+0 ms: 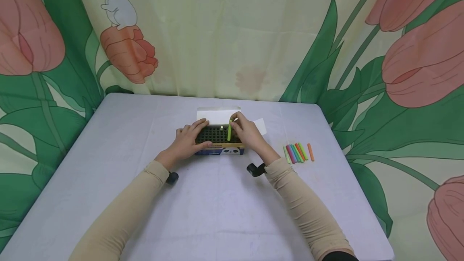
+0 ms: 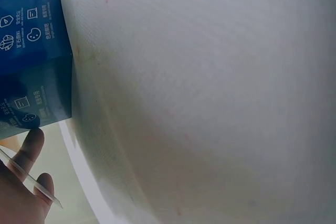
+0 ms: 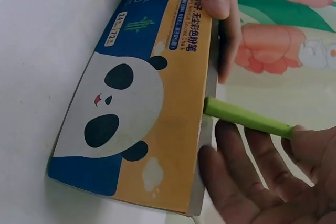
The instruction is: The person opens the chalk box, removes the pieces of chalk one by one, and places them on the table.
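Observation:
In the head view a chalk box [image 1: 219, 149], blue and yellow with a panda face, stands with its lid open and a dark holed insert [image 1: 210, 134] at the top. My left hand [image 1: 188, 135] holds its left end, thumb at the front and fingers over the insert's edge. A green chalk stick [image 3: 247, 117] is pinched between the thumb and fingers of my right hand [image 1: 248, 131]. It stands nearly upright, its lower end at the holes near the box's right side. One pale chalk stick [image 1: 222, 128] pokes up from the insert.
Several coloured chalk sticks [image 1: 295, 153] lie in a row right of the box, with an orange stick [image 1: 311, 152] a little apart. The raised white lid [image 1: 214, 115] and a side flap [image 1: 260, 126] extend behind the box. A printed curtain [image 1: 217, 51] hangs beyond the white-covered table [image 1: 217, 212].

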Available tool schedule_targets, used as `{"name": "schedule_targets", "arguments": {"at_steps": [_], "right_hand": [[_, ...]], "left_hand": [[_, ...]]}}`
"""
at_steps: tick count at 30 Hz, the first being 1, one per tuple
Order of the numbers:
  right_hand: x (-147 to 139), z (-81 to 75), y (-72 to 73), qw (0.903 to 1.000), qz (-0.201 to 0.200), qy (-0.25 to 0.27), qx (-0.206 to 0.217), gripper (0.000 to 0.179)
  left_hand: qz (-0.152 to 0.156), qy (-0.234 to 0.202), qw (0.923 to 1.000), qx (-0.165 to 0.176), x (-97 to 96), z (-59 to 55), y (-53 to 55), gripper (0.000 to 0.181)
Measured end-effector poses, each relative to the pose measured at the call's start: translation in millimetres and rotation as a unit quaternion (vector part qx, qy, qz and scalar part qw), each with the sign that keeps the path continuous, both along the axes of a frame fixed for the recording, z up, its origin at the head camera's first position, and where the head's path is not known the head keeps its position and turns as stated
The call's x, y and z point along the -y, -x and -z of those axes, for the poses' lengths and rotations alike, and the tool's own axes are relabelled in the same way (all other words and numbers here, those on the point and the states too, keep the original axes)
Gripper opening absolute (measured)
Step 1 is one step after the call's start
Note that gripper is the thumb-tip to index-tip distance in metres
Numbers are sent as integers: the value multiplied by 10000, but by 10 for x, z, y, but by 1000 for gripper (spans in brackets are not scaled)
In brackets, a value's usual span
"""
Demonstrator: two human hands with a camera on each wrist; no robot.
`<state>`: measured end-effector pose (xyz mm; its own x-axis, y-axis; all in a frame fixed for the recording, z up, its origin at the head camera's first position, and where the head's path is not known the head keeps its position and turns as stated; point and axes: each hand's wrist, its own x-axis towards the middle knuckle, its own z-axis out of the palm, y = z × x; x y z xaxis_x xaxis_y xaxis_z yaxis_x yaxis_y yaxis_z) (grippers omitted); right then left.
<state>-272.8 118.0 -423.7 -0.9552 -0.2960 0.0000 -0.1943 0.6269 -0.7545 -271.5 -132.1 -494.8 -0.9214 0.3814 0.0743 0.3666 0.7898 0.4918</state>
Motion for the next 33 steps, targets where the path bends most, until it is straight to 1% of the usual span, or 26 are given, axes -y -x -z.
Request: {"name": "schedule_targets", "arguments": {"at_steps": [7,11,14,18,22,28,33], "right_hand": [[-152,-54,-30,9964,115,806,256,21],[-290,-92,-57,9931,244,1077,388,26],[-406,-138,-65,9921,348,1112,476,30],[-551,-189,-43,9918,541,1069,440,31],[-706,-219,-21,9919,764,949,357,26],[-1002,-186,-1,9905,930,938,389,24],[-1266,-96,-36,9908,995,753,527,28]], "left_hand": [[50,-33,10000,-24,-18,46,5,86],[48,-53,10000,-17,-21,66,0,87],[-9,-66,10000,14,-11,51,2,87],[-67,-56,10000,24,8,38,30,88],[-37,-15,10000,-18,18,39,63,88],[39,-57,10000,-33,10,35,74,88],[-18,-36,10000,40,24,29,51,89]]}}
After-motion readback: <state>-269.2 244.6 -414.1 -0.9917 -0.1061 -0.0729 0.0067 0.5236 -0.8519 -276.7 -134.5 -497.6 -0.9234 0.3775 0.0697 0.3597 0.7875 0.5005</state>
